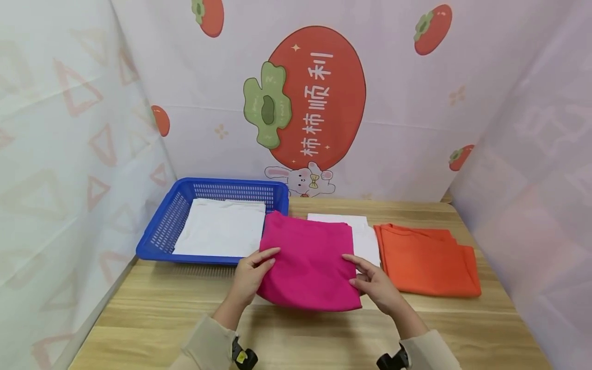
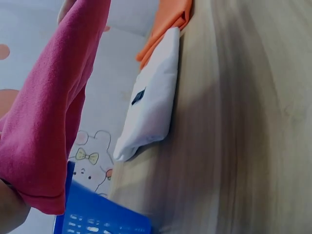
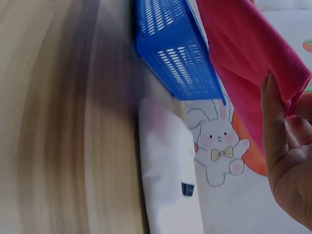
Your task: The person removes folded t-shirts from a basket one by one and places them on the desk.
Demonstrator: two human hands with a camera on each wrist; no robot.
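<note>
Both hands hold a folded magenta cloth garment [image 1: 309, 264] up off the table. My left hand [image 1: 250, 276] pinches its left side, thumb and index finger on the near face. At the opposite side my right hand [image 1: 375, 283] grips the edge; the right wrist view shows fingers on both faces of the magenta cloth [image 3: 258, 53]. Behind it lies a folded white garment [image 1: 370, 241], partly hidden, with a small dark tag visible in the wrist views. In the blue basket [image 1: 157, 241] rests another folded white garment [image 1: 222, 226], its right edge partly covered by the magenta one.
A folded orange garment [image 1: 427, 262] lies on the right of the wooden table [image 1: 185, 313], beside the white one. Printed fabric [image 1: 398, 92] hangs behind the table and along both sides.
</note>
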